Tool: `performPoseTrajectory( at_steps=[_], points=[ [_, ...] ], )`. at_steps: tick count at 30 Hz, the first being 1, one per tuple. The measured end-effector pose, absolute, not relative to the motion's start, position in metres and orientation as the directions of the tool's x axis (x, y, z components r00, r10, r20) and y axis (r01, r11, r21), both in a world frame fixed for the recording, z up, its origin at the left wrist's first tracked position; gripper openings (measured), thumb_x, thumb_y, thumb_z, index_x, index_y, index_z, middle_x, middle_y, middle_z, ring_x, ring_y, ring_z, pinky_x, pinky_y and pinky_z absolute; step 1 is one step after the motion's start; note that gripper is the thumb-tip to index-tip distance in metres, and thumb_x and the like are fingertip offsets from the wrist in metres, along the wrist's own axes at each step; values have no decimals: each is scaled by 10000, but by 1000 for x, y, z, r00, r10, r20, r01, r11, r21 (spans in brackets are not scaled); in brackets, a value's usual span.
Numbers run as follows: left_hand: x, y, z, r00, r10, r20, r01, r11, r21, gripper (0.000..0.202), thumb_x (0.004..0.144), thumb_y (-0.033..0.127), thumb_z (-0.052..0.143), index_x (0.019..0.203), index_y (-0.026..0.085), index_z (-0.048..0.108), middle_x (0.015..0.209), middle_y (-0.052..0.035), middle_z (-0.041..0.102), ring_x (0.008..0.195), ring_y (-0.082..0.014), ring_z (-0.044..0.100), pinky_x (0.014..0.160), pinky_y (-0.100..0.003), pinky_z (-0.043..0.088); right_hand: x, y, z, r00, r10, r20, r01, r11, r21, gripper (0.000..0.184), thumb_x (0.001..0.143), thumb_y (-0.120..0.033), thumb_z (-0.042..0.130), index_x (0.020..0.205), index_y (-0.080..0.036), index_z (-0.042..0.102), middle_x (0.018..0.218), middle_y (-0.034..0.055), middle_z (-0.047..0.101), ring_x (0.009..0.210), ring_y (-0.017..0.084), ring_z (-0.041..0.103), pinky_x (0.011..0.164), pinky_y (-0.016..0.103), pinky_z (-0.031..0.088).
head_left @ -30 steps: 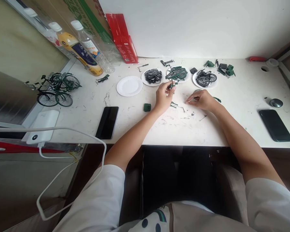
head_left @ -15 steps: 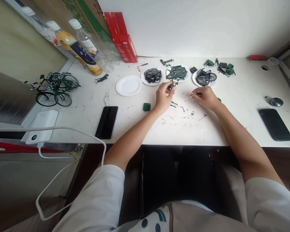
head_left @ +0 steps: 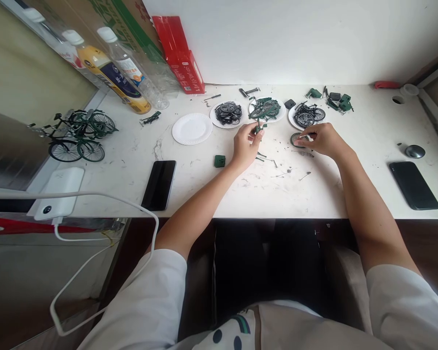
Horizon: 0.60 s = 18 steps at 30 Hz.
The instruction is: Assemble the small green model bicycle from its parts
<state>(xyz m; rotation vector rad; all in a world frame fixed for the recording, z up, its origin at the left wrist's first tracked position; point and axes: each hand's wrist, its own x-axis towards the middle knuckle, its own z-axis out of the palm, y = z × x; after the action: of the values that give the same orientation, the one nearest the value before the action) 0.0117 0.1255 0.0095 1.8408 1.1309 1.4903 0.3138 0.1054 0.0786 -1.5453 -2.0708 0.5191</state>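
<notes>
My left hand (head_left: 245, 145) is closed, pinching a small green plastic part (head_left: 262, 128) with a thin upright piece; its exact kind is hard to make out. To the right, my right hand (head_left: 323, 140) has thumb and fingers closed on the edge of a toy bicycle wheel (head_left: 295, 141), dark green and spoked. Thin green sticks (head_left: 265, 156) and small metal pins (head_left: 286, 173) lie on the table between and below the hands. A green square block (head_left: 219, 161) sits left of my left wrist.
Behind the hands, paper plates hold black parts (head_left: 229, 113), green bicycle parts (head_left: 265, 109) and black wheels (head_left: 306, 116). A white plate (head_left: 192, 129) is beside them. Assembled toy bicycles (head_left: 76, 136), bottles (head_left: 113, 78), a power bank (head_left: 60, 192) and two phones (head_left: 159, 184) flank the area.
My right hand has turned and shifted slightly; its fingers are now on a green-rimmed wheel that was not visible before. My left hand still holds the green part. The whole view has shifted slightly.
</notes>
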Motion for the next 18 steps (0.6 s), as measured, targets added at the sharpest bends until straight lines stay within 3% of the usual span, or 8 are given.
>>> performPoseTrajectory(
  at_steps=[4,8,13,18],
  points=[
    [12,126,8,58,839,540,289,-532,796,599,1023,739,585,1273,224,766,1157,-127,759,886,-174,677,768,-277,591,314,104,81,-244,965,99,774,255,-580,558,706,-642,946,1001,-173,885,659,54,615,672,201,511,610,358,371],
    [12,127,5,70,834,547,291,-542,789,614,1029,744,569,1291,220,754,1178,-132,760,898,-174,685,767,-275,585,309,102,81,-256,963,88,773,258,-579,585,732,-655,928,1031,-155,886,650,45,607,660,193,510,622,362,380],
    [12,127,4,68,835,546,275,-542,794,584,1033,720,584,1295,227,756,1185,-135,762,923,-184,695,788,-286,596,299,100,78,-214,954,210,774,297,-559,431,906,-581,777,988,-169,871,688,63,639,661,193,509,638,361,368],
    [16,122,10,130,833,537,264,-552,791,535,1064,671,567,1319,233,736,1196,-119,753,999,-181,731,839,-274,601,294,100,77,-208,937,279,764,334,-553,356,904,-478,742,1030,-167,859,835,102,725,720,212,553,642,351,364]
  ],
)
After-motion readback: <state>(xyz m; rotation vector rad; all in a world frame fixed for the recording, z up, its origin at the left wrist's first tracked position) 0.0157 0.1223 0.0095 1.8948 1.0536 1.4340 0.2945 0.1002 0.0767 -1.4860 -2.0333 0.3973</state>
